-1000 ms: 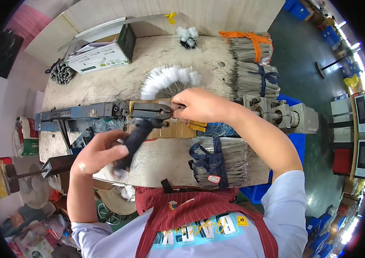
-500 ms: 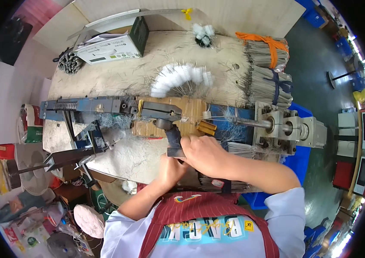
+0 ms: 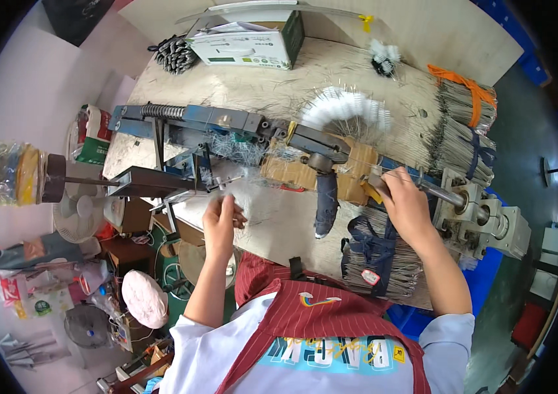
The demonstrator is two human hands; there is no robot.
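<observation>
My left hand [image 3: 222, 222], fingers curled, is just below a small white fitting [image 3: 220, 184] at the tip of a dark metal arm. Whether a thin strand is between its fingers is too small to tell. My right hand [image 3: 402, 203] has its fingers closed at the bench machine, by the near end of a metal spindle [image 3: 446, 195]. What it pinches is mostly hidden; a yellow piece [image 3: 370, 192] shows beside the fingertips. Between the hands, a dark wrapped lever handle [image 3: 326, 207] points toward me, with neither hand on it. Brown cardboard [image 3: 281, 169] covers the machine's middle.
White bristle brushes [image 3: 345, 110] fan out behind the machine. Tied bundles of wires [image 3: 466, 108] lie at the right; another wire bundle [image 3: 384, 253] lies near my apron. A white-green carton [image 3: 246, 49] stands at the back. A spool [image 3: 19, 174] sticks out far left.
Both hands have let go of the lever handle, which now points more straight toward me. My left hand has moved left, my right hand right to the spindle. The view has shifted and turned.
</observation>
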